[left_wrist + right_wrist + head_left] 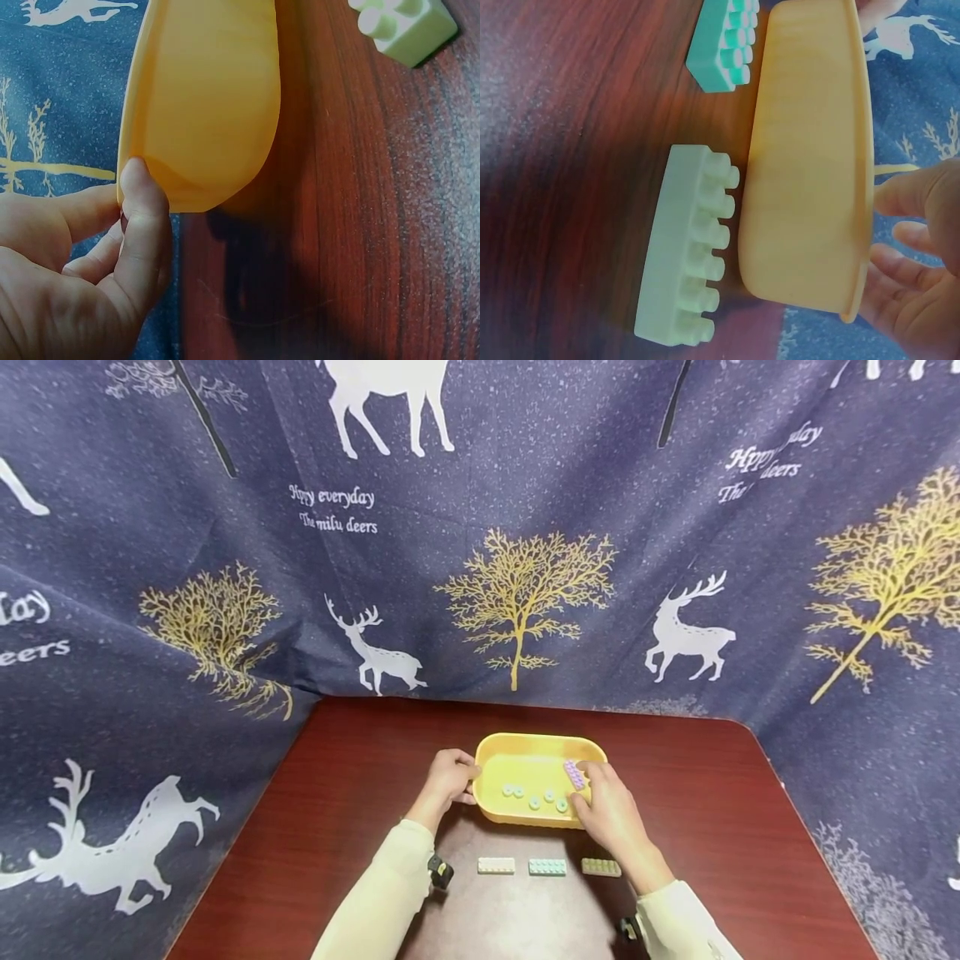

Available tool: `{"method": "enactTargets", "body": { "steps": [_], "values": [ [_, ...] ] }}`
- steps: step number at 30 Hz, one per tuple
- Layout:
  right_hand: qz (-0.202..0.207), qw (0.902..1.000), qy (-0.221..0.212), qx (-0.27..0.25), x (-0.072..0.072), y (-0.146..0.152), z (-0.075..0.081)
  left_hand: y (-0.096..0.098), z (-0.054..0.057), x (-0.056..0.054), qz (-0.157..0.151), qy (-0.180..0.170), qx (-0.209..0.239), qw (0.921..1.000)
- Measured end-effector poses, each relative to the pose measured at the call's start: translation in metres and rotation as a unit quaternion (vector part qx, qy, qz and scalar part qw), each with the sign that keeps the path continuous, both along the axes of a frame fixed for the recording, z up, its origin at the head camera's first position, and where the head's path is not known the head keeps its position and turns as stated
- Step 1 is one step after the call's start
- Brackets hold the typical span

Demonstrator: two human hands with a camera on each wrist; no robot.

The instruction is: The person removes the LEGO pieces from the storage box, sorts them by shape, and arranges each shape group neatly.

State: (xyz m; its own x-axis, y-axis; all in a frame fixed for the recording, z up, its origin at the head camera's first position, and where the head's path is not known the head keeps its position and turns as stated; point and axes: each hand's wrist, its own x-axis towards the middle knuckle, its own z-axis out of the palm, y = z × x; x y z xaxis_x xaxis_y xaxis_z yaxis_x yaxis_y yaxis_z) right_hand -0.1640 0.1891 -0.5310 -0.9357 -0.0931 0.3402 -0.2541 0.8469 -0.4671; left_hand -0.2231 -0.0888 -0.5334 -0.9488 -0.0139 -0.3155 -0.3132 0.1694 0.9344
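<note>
My left hand pinches the rim at the left end of a yellow tray; in the left wrist view thumb and fingers meet at that rim. Over the tray's right end is my right hand, its thumb and fingers reaching inside past the rim. A purple toy building brick lies slanted in the tray, right at those fingertips. Whether they grip it I cannot tell; the tray wall hides it in the right wrist view. Several small pale green rings lie on the tray's floor.
In front of the tray a white brick, a turquoise brick and a pale green brick stand in a row on the dark red table. A blue curtain with printed deer and trees hangs behind.
</note>
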Motion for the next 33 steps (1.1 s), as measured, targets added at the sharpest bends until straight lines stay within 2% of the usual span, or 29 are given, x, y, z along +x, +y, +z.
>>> {"method": "enactTargets", "body": {
  "steps": [12, 21, 33],
  "values": [
    [-0.007, 0.9994, -0.016, 0.029, -0.014, -0.004, -0.009, 0.000, 0.001, -0.002, -0.005, 0.007, 0.001, 1.0000],
    [-0.022, 0.9990, -0.029, 0.027, -0.025, -0.010, -0.018, 0.000, -0.002, -0.003, -0.005, 0.005, 0.002, 1.0000],
    [-0.032, 0.9961, -0.071, 0.043, -0.039, -0.013, -0.014, -0.001, -0.004, -0.003, -0.006, 0.003, -0.003, 1.0000]
  ]
}}
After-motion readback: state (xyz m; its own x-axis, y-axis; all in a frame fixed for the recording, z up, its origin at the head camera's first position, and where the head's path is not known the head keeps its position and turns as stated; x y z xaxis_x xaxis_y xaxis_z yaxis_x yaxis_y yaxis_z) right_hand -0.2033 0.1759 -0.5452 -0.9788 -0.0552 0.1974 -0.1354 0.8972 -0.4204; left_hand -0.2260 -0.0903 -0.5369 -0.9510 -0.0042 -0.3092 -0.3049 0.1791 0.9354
